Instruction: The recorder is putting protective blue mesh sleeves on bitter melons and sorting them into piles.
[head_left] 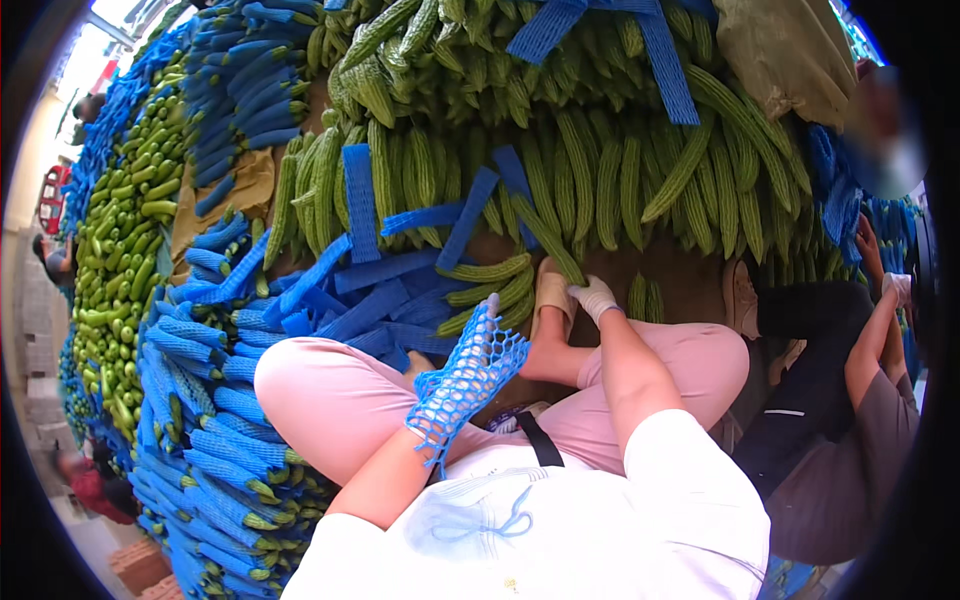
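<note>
A stretched blue foam net sleeve [455, 385] covers my gloved left hand [474, 350] down to the wrist. Its fingers extend upward inside the mesh, with a white fingertip poking out at the top. My right hand [597, 298], in a white glove, grips the near end of a long green bitter melon [548, 240]. That melon slants up and left toward the pile. Several loose bitter melons [490, 270] lie just beyond my left hand. Flat blue net sleeves [385, 300] are heaped to their left.
Bitter melons [600, 185] are stacked in rows ahead. Netted melons [215, 450] pile up at my left, with bare green produce [115, 270] farther out. Brown sheeting [785, 55] covers part of the far right. Another person in dark trousers [820, 370] sits close at my right.
</note>
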